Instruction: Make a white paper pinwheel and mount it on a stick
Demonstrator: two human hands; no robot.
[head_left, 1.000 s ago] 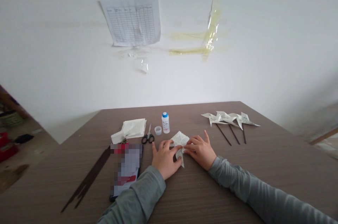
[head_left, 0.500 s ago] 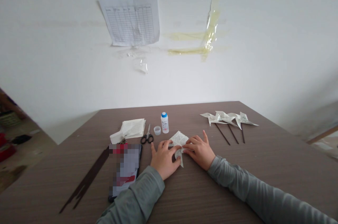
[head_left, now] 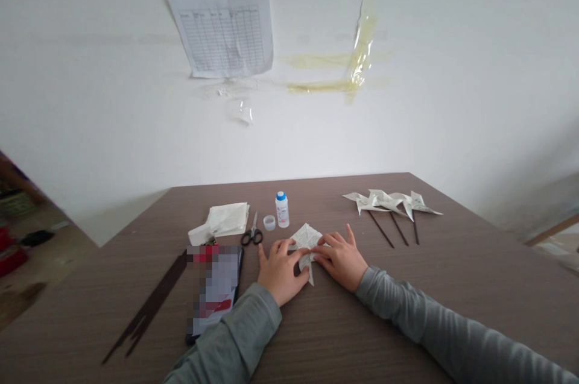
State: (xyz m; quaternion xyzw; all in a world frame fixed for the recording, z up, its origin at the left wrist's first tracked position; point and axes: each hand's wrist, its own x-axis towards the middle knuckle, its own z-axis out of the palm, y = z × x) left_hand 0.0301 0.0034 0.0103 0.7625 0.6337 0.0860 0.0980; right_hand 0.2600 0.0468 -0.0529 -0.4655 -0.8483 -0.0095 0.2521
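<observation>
A printed sheet of paper, cut and partly folded like a pinwheel [head_left: 306, 235], lies on the table between my hands. My left hand [head_left: 281, 272] reaches in from the left, its index fingertip pressed at the paper's centre and its thumb by the lower point. From the right, my right hand [head_left: 341, 260] grips a folded part of the paper near the centre between thumb and fingers, with the little finger raised. The fingers hide part of the folds. Just beyond the paper stand a white glue bottle with a blue cap [head_left: 282, 210] and a small clear cup [head_left: 269, 223].
Black-handled scissors [head_left: 252, 234] and a stack of cut paper [head_left: 228, 219] lie at the back left. A phone [head_left: 216, 293] and dark thin sticks [head_left: 149, 305] are left of my arm. Finished paper pinwheels [head_left: 391, 202] on sticks rest at the back right, before the wall.
</observation>
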